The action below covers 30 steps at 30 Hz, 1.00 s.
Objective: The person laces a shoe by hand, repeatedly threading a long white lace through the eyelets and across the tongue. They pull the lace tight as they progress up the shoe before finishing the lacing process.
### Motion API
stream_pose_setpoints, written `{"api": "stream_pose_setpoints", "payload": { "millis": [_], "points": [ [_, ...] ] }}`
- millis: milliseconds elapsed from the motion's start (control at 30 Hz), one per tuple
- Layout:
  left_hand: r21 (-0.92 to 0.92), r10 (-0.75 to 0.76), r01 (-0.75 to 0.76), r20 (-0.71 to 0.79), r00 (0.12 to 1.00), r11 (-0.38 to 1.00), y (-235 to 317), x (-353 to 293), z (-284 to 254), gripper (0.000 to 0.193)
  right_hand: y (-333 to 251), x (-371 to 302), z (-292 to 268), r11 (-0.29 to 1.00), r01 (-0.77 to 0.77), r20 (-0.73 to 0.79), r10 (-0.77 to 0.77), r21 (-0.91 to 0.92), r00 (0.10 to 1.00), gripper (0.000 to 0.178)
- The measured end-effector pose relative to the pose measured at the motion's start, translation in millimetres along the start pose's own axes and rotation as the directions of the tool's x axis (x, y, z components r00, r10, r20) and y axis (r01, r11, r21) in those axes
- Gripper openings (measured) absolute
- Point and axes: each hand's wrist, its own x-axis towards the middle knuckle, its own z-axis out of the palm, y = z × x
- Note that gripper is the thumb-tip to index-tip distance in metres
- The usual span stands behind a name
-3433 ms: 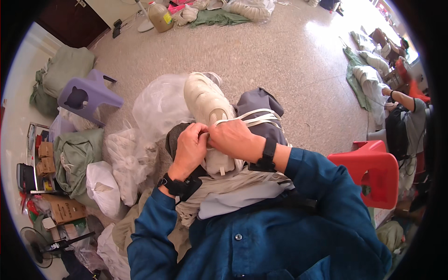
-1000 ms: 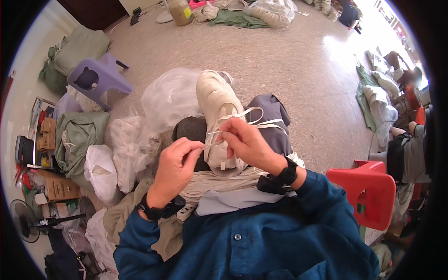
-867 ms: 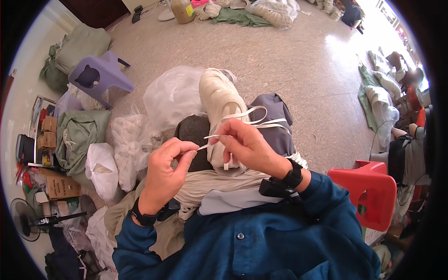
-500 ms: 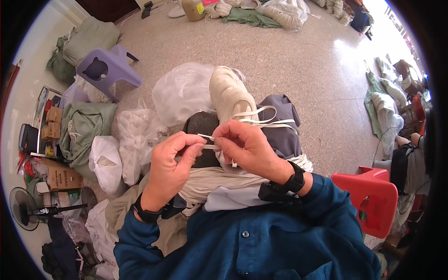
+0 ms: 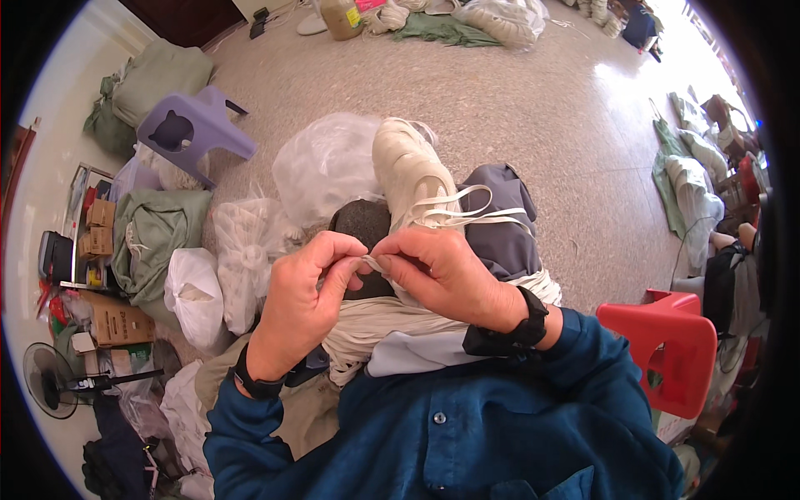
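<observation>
Left hand (image 5: 297, 296) and right hand (image 5: 450, 271): each grip pinched closed on white lace (image 5: 372, 263), fingertips close together. Cream shoe uppers (image 5: 407, 158): nested, just beyond.

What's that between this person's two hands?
In the head view, a thin pale lace lies between the left hand and the right hand, pinched by both.

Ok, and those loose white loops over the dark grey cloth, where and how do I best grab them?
Probably pinch the rightmost bends of the loose white loops, coming from the right. They stick out that way across the dark grey cloth, clear of the right hand, while their left ends meet the cream piece. They look thin, so fingertips should suit.
</observation>
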Motion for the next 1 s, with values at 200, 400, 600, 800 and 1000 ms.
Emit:
{"api": "stream_pose_setpoints", "payload": {
  "millis": [200,400,600,800,1000],
  "points": [
    [-0.031,0.025,-0.025,0.012,1.000,0.999,-1.9,4.6,8.1,0.018,2.9,-3.7,-9.9,0.984,0.106,-0.012,-0.109,-0.144,0.994,0.011],
    [0.499,0.233,-0.154,-0.099,0.967,0.853,-82.2,26.6,80.1,0.086,-0.6,1.3,-56.4,0.945,-0.272,-0.005,0.277,0.181,0.961,0.013],
    [0.409,-0.019,0.064,-0.114,0.993,0.910,-110.3,51.2,127.2,0.087,-4.5,-20.8,-69.0,0.933,-0.351,0.112,0.342,0.077,0.933,0.015],
    [0.323,0.112,-0.056,-0.159,0.981,0.945,-122.8,48.4,129.6,0.071,-124.0,1.8,-125.5,0.959,0.281,-0.272,-0.281,-0.041,0.920,0.028],
    [0.267,0.163,-0.107,-0.196,0.967,0.958,-118.8,49.1,132.6,0.072,-211.0,-19.0,-177.7,0.897,0.383,-0.230,-0.334,0.220,0.914,0.026]
  ]
}}
